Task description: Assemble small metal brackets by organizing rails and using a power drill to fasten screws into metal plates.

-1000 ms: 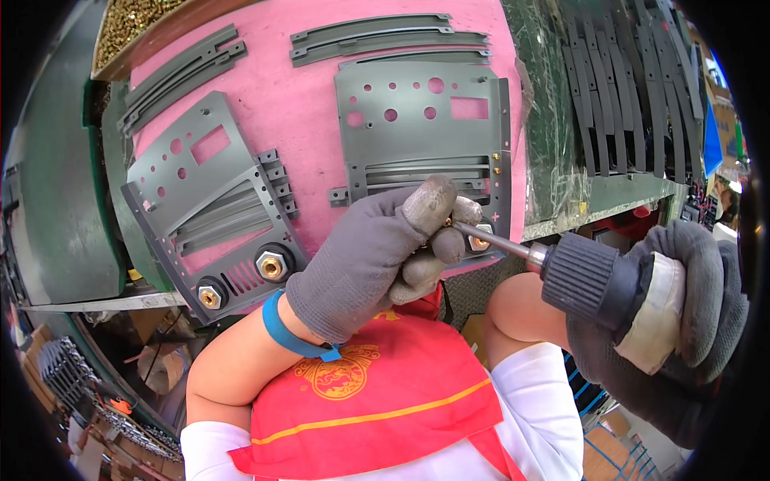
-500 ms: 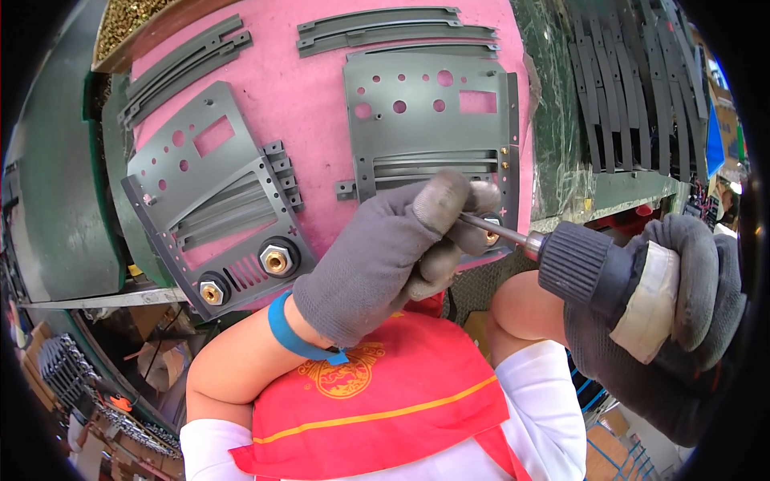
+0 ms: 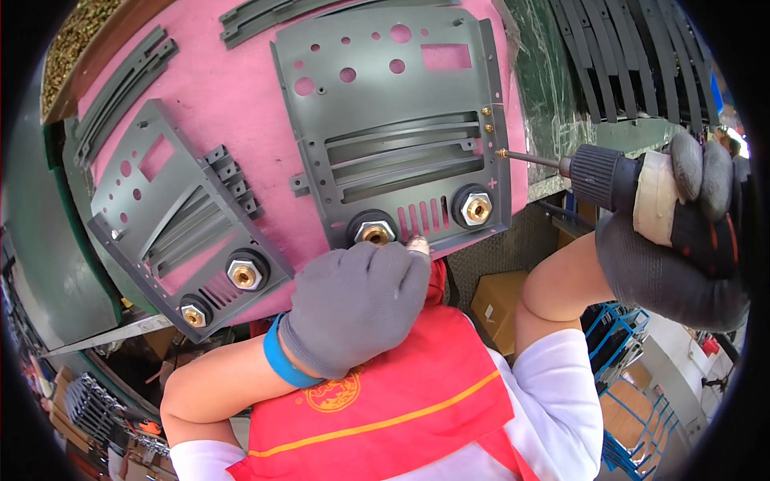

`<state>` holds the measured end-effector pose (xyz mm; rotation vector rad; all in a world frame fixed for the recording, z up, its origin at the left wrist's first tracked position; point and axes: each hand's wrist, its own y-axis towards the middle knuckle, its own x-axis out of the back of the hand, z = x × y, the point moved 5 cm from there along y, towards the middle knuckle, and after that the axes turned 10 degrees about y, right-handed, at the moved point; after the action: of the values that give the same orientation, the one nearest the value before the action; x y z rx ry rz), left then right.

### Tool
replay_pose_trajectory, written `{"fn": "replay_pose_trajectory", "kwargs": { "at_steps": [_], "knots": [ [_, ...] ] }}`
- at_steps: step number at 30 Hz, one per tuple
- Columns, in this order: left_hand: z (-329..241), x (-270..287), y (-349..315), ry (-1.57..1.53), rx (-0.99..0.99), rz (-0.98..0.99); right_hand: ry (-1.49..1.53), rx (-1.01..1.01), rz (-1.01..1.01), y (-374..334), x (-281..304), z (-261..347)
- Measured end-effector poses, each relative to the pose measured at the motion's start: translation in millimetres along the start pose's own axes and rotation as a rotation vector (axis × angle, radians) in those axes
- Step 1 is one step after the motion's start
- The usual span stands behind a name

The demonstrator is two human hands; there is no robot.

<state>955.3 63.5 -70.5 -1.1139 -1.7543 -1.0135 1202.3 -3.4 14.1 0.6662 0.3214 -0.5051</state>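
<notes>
My gloved right hand [image 3: 670,268] is wrapped round a power screwdriver [image 3: 601,178], held level at the right. Its long bit points left, and a brass screw [image 3: 502,154] at its tip meets the right side flange of a grey metal panel [image 3: 377,108]. Two more brass screws [image 3: 487,120] sit higher along that flange. My gloved left hand [image 3: 357,301] is closed on the panel's near edge, its thumb tip beside the slots; the other fingertips are hidden. It partly covers the left brass terminal [image 3: 375,232]; the right brass terminal [image 3: 477,210] shows fully.
A second grey panel [image 3: 152,192] lies at the left on the pink mat [image 3: 216,80]. Grey strips [image 3: 128,88] lie beyond it, near a box of small brass parts [image 3: 76,48]. Dark strips [image 3: 634,60] are stacked at the far right, and a cardboard box [image 3: 497,309] stands below the bench.
My left hand has left the bit tip and come down to the panel's near edge. The screwdriver has moved up and right, bringing a brass screw to the flange. The view has shifted.
</notes>
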Motion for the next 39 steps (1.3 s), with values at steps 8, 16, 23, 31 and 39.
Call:
{"fn": "replay_pose_trajectory", "kwargs": {
  "at_steps": [8,16,23,31,39],
  "knots": [
    [10,8,-11,-0.005,0.025,0.041,-0.019,-0.038,-0.005,-6,8,-7],
    [14,12,-10,-0.031,0.031,0.035,-0.022,-0.068,0.001,-9,7,-18],
    [14,11,-11,-0.011,0.036,0.038,-0.034,-0.107,0.014,-9,7,-27],
    [15,10,-14,-0.07,0.013,0.062,-0.029,-0.147,0.049,6,7,-36],
    [15,11,-12,-0.047,0.007,0.105,-0.002,-0.123,0.058,2,6,-32]
  ]
}}
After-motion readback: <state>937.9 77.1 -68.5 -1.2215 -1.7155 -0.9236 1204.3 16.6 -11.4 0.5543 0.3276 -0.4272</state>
